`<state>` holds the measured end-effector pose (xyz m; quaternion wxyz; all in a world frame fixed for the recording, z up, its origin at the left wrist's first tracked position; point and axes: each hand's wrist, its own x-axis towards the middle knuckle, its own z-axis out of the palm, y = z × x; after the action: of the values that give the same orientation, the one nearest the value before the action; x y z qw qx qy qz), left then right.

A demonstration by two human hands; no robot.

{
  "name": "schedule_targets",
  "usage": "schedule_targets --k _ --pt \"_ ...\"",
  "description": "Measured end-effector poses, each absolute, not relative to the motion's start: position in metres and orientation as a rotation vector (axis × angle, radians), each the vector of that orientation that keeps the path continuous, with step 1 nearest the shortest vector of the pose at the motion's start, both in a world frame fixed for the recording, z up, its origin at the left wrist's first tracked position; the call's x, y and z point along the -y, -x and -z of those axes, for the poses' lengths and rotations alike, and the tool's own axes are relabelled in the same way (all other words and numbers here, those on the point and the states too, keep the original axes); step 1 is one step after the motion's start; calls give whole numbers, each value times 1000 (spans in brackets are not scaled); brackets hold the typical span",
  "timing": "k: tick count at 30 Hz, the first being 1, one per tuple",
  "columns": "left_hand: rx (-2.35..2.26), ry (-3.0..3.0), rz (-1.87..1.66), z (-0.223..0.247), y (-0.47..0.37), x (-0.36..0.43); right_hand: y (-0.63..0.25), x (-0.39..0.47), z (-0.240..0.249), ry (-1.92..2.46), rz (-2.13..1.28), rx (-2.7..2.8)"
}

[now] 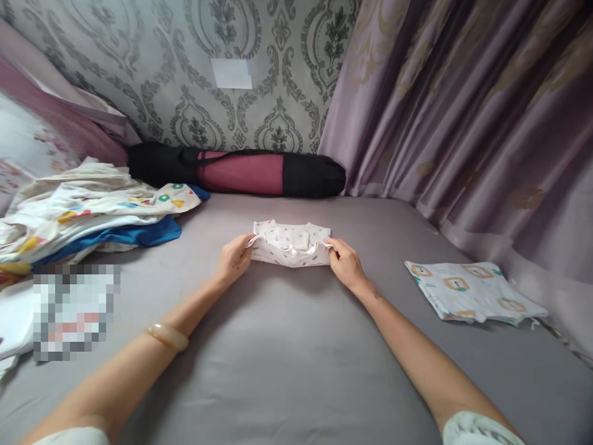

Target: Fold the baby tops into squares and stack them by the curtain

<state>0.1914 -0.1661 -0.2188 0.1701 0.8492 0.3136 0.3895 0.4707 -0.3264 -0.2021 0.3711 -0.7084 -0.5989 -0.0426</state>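
A small white garment with a tiny scattered print lies at the middle of the grey sheet, its near edge lifted a little. My left hand is closed on its left side, pinching the fabric between thumb and fingers. On the opposite side, my right hand pinches the cloth in the same way. The fabric sags between the two hands. What kind of garment it is cannot be made out. A pale bangle circles my left wrist.
A heap of clothes lies at the left, near white items and a blurred patch. Along the wall rests a black and maroon long bag. A folded printed cloth sits at the right, near the purple curtain. The grey sheet spreads underneath.
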Motion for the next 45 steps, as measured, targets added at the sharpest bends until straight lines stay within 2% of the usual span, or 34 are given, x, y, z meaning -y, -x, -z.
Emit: schedule_targets --k 6,14,27,31,35,38,41,45 --pt "-1008 -2447 -1131 227 -223 136 -475 293 200 2017 155 1503" --pt "-1404 -2450 -792 225 -248 122 -486 266 200 2433 19 1490" --pt "-1756 -2114 -525 205 -255 117 -490 252 194 2547 -193 1006" --pt "-1754 -2162 -551 201 -254 124 -483 253 190 2605 -115 1012" --pt "-1705 -2448 -620 194 -260 129 -472 244 184 2462 180 1432" --pt "-1413 -2662 -520 192 -272 126 -459 230 181 2260 49 1802" --pt "-1171 -2704 -329 196 -287 121 -447 220 183 2261 -97 1907" --pt "-1081 -2700 -218 203 -298 115 -443 218 190 2221 21 1898"
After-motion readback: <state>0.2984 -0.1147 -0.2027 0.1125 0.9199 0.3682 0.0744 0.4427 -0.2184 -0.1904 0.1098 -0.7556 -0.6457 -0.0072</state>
